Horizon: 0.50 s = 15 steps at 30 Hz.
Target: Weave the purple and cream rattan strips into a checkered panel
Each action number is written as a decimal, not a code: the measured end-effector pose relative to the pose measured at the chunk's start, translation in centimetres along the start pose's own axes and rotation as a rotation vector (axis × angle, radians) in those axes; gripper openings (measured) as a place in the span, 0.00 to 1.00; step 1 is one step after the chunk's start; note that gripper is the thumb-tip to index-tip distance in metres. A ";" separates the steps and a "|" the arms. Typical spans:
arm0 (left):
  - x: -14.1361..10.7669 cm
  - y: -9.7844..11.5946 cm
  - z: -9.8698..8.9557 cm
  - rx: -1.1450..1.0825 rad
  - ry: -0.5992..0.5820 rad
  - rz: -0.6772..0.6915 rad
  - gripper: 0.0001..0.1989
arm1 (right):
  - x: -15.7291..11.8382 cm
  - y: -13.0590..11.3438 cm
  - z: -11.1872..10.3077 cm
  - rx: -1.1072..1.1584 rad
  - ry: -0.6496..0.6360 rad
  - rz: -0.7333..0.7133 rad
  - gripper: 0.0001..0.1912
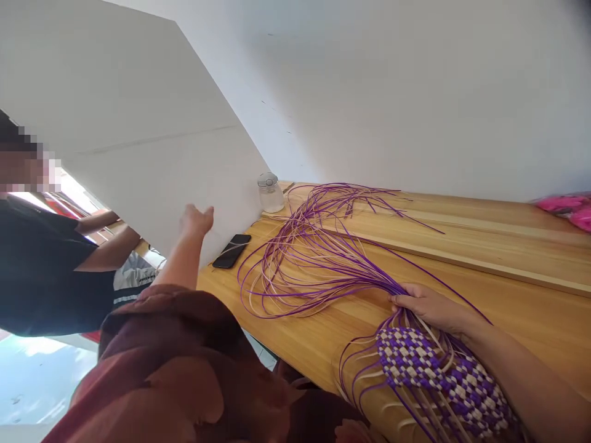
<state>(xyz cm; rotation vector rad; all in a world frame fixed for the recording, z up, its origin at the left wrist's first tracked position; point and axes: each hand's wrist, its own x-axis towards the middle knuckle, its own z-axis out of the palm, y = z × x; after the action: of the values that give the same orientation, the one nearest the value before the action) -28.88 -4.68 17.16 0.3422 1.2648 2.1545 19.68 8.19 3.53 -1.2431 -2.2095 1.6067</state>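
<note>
My right hand [418, 303] is closed round a bundle of thin purple and cream strands [364, 277] just above a woven piece. That woven piece [410, 357], checked in purple and cream, lies at the lower right below my right hand, with loose strands curving out of its left side. The long ends of the strands fan out over the wooden table to the back. My left hand [197, 220] is raised at the left, in front of the white partition, with thumb and fingers apart and nothing in it; its fingers are slightly blurred.
On the wooden table [295, 341], a black phone [232, 251] lies near the left edge and a clear lidded jar [270, 194] stands at the back corner. Pink material [566, 206] is at the far right. A person in dark clothes [46, 264] is at the left, beyond the partition [138, 111].
</note>
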 end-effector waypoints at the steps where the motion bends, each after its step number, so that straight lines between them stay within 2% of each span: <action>1: -0.7 0.0 -0.6 0.160 0.030 0.002 0.15 | 0.1 0.1 0.0 0.008 0.005 -0.007 0.14; 2: -2.0 -0.6 -0.9 0.355 0.010 -0.036 0.15 | 0.1 0.2 0.0 0.013 0.009 -0.018 0.14; 4: -5.9 -3.1 -0.7 0.713 -0.170 -0.055 0.10 | 0.2 0.3 0.0 0.009 0.017 -0.041 0.14; 5: -8.3 -4.8 -0.2 0.863 -0.334 -0.074 0.07 | 0.2 0.3 0.0 0.001 0.024 -0.053 0.15; 6: -10.8 -6.6 0.5 0.990 -0.557 -0.125 0.06 | 0.1 0.2 0.0 -0.010 0.033 -0.061 0.15; 9: -17.0 -11.8 3.2 1.114 -1.078 -0.294 0.15 | -0.2 -0.5 0.3 -0.064 0.090 -0.076 0.15; 10: -18.2 -13.2 4.1 1.131 -1.163 -0.277 0.17 | -0.4 -0.8 0.4 -0.092 0.113 -0.086 0.15; 11: -18.9 -14.5 5.0 1.149 -1.199 -0.196 0.19 | -0.7 -1.2 0.5 -0.122 0.136 -0.096 0.15; 12: -19.3 -15.6 5.9 1.162 -1.219 -0.124 0.21 | -1.0 -1.5 0.6 -0.157 0.154 -0.109 0.15; 13: -19.5 -16.6 6.8 1.138 -1.211 -0.112 0.23 | -1.4 -1.9 0.7 -0.192 0.172 -0.124 0.14; 15: -19.7 -18.3 8.5 0.980 -1.195 -0.272 0.23 | -2.2 -2.7 1.1 -0.258 0.195 -0.160 0.14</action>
<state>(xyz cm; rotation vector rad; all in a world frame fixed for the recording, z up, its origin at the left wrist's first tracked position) -2.45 -4.39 7.40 1.4541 1.3179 0.6202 19.05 5.64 6.11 -1.1886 -2.3742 1.1199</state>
